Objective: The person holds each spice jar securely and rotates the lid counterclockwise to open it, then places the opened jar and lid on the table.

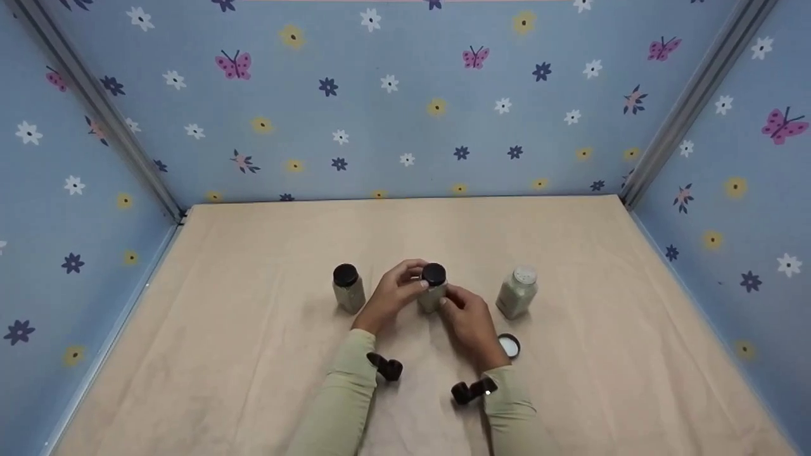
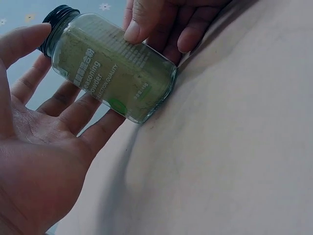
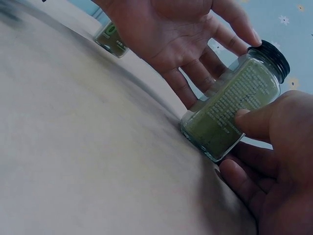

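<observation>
Three small glass jars of greenish powder stand in a row on the beige table (image 1: pixel 253 354). Both hands are on the middle jar (image 1: pixel 433 292), which has a black cap (image 1: pixel 434 274). My left hand (image 1: pixel 398 290) reaches round its top, thumb and a fingertip at the cap and the other fingers behind the glass (image 2: pixel 115 68). My right hand (image 1: pixel 467 315) pinches the jar's body (image 3: pixel 230 110) between thumb and fingers. The jar's base rests on the table. The left jar (image 1: pixel 348 289) is capped. The right jar (image 1: pixel 517 292) shows a bare shaker top.
A loose black cap (image 1: pixel 509 346) lies with its white inside up, just right of my right wrist. Blue flowered walls (image 1: pixel 405 114) close in the table at the back and both sides. The capped left jar (image 3: pixel 110 39) shows behind my left hand.
</observation>
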Available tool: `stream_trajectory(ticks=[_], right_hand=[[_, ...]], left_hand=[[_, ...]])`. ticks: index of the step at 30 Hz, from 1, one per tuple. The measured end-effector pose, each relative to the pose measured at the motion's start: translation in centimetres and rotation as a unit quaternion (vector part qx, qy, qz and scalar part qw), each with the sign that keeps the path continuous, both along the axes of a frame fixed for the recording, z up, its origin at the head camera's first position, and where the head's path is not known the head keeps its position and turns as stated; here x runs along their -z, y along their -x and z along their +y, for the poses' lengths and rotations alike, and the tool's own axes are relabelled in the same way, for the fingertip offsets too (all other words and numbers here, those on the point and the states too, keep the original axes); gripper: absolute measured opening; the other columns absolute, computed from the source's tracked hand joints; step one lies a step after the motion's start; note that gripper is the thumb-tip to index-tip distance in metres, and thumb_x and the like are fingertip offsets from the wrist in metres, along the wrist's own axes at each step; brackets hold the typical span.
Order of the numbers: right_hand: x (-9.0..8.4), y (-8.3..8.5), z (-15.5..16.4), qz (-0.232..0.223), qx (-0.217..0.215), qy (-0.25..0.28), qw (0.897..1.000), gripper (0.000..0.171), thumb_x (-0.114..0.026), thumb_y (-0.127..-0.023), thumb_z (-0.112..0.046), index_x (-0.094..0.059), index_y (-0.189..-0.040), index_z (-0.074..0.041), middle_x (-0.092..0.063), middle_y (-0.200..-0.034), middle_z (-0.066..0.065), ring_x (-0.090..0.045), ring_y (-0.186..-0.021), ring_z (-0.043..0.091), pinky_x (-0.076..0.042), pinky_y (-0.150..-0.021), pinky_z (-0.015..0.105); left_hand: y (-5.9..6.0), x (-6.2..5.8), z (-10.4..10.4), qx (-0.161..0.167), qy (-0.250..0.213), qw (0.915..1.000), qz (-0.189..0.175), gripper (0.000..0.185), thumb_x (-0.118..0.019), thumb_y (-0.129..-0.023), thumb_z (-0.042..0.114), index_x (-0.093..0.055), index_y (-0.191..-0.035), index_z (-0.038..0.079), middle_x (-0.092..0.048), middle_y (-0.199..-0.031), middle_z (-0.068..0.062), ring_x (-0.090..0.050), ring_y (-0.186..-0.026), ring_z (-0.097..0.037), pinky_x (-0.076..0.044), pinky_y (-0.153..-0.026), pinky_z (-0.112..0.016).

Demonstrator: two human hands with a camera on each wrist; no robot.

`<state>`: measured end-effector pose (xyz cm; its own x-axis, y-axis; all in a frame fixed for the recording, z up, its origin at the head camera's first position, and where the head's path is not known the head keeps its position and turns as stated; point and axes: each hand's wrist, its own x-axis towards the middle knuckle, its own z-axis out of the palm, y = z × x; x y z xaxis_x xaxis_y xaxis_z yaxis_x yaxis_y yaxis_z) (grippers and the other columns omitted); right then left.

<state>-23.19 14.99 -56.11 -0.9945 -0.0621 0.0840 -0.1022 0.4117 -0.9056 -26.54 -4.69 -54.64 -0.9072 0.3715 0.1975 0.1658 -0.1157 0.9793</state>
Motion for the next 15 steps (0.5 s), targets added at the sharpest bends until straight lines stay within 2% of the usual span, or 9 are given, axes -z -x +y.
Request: stream_trajectory(ticks=[11,15], right_hand=[[0.13,0.15,0.02,0.013,0.000,-0.001,1.000,0.035,-0.062,-0.099,-0.017,-0.065,-0.133,-0.008,-0.065,-0.130,0.007,-0.056,-0.127,0.022,-0.040,-0.109,0.042],[0.10,0.11,-0.05,0.008,0.001,0.000,1.000,0.035,-0.062,-0.099,-0.018,-0.065,-0.134,-0.009,-0.065,-0.130,0.005,-0.056,-0.126,0.021,-0.040,-0.108,0.041]], left_hand=[[-0.02,-0.06,0.15,-0.002,-0.018,0.9996,-0.022,0.043,-0.066,-0.097,0.011,-0.055,-0.138,0.003,-0.060,-0.130,-0.016,-0.059,-0.119,-0.027,-0.048,-0.097,-0.035],[-0.02,-0.03,0.11,-0.007,-0.021,0.9996,-0.019,0.041,-0.067,-0.096,0.012,-0.056,-0.135,0.004,-0.062,-0.128,-0.015,-0.060,-0.118,-0.026,-0.048,-0.096,-0.034]])
